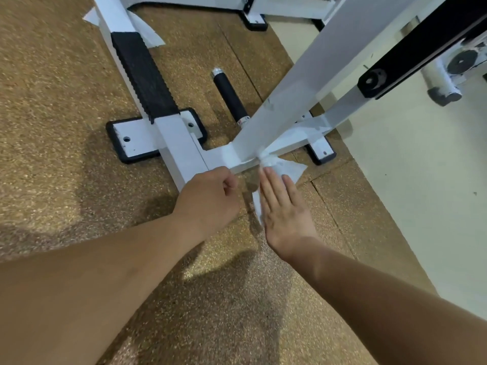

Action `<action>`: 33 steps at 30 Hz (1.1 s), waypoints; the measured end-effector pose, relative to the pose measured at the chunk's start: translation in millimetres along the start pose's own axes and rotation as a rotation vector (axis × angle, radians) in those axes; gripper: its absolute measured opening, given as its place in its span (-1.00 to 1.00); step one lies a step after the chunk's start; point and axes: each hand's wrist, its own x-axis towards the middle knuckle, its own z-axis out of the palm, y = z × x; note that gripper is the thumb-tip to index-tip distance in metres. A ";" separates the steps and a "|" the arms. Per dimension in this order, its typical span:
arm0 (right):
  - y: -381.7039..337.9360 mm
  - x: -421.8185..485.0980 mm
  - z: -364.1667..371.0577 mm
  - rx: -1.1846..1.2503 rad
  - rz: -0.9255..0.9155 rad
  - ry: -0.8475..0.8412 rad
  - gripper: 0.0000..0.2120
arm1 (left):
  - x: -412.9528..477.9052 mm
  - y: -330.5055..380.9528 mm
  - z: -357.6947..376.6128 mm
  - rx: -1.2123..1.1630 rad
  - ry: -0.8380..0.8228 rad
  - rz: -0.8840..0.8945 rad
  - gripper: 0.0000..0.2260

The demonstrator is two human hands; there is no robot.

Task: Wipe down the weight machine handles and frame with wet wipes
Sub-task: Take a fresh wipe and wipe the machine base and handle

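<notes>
Wiping low on the frame (266, 127) looks to be the step in hand: both arms reach down to the joint where the slanted white post meets the base bar near the floor (52, 101). A wet wipe (287, 168) is bunched against that joint, its loose corner fanning out to the right over the floor. The right hand (286, 209) is flat, fingers straight and together, with the wipe under its fingertips and a strip of it trailing down beside the palm; it presses more than it grips. The left hand (210, 198) is curled into a loose fist just beside the base bar, and I cannot tell whether it pinches an edge of the wipe. A black handle (230, 97) lies behind the post, untouched. Next, I judge, the right hand must gather the wipe and drag it along the bar, keeping cloth between palm and metal
</notes>
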 end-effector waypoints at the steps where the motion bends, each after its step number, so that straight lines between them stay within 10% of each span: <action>1: -1.5 -0.7 2.7 -0.064 -0.024 -0.019 -0.36 | 0.9 0.6 -0.2 -0.004 -0.007 -0.014 -0.86; 12: 7.0 -36.9 -6.1 -0.209 -0.258 -0.149 -0.41 | -4.6 6.9 -0.6 0.223 -0.127 0.067 -0.82; 18: 3.1 -46.2 0.6 0.240 -0.257 0.076 -0.70 | -16.9 18.5 9.7 0.280 -0.346 0.122 -0.72; 23: 2.0 -38.0 -13.4 0.616 -0.003 0.528 -0.62 | -20.9 14.7 16.8 0.284 -0.386 0.143 -0.79; 33: 58.1 45.4 -50.2 1.213 0.792 0.523 -0.67 | -8.7 7.7 -4.6 0.094 -0.187 0.118 -0.84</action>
